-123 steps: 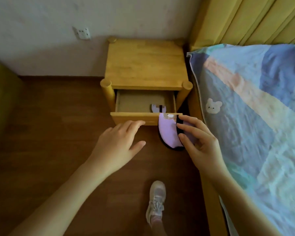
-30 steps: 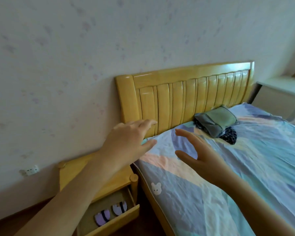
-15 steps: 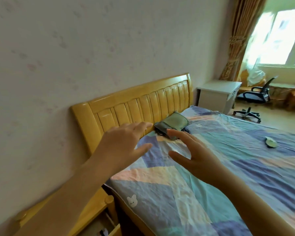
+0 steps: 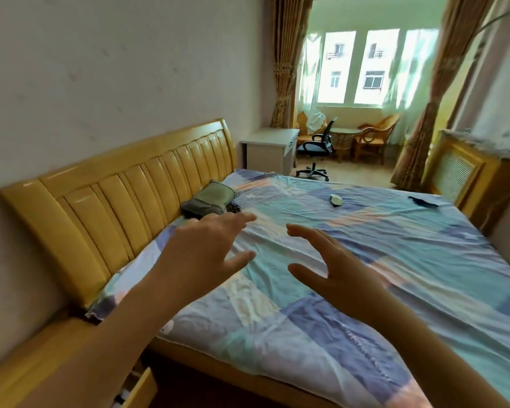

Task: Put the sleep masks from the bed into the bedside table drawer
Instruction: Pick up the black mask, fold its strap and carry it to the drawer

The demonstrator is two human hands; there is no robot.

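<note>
Both my hands hover empty over the near part of the bed point(image 4: 380, 260), fingers spread. My left hand point(image 4: 200, 254) is on the headboard side and my right hand point(image 4: 333, 269) is beside it. A small pale sleep mask point(image 4: 336, 199) lies far out on the patchwork sheet, well beyond my hands. A dark sleep mask point(image 4: 423, 202) lies further right, near the far edge of the bed. The bedside table point(image 4: 27, 366) shows at the bottom left, and only a corner of its open drawer point(image 4: 139, 390) is visible.
A green folded pillow point(image 4: 211, 198) sits on dark cloth against the yellow wooden headboard point(image 4: 124, 201). Beyond the bed stand a white cabinet point(image 4: 270, 150), a black office chair point(image 4: 315, 154), wicker chairs and curtained windows. A wooden radiator cover point(image 4: 457, 175) flanks the bed's far side.
The view has swung from the drawer, where a purple mask went in, up and right across the bed. Both hands stay empty and raised; a second, dark mask has come into view.
</note>
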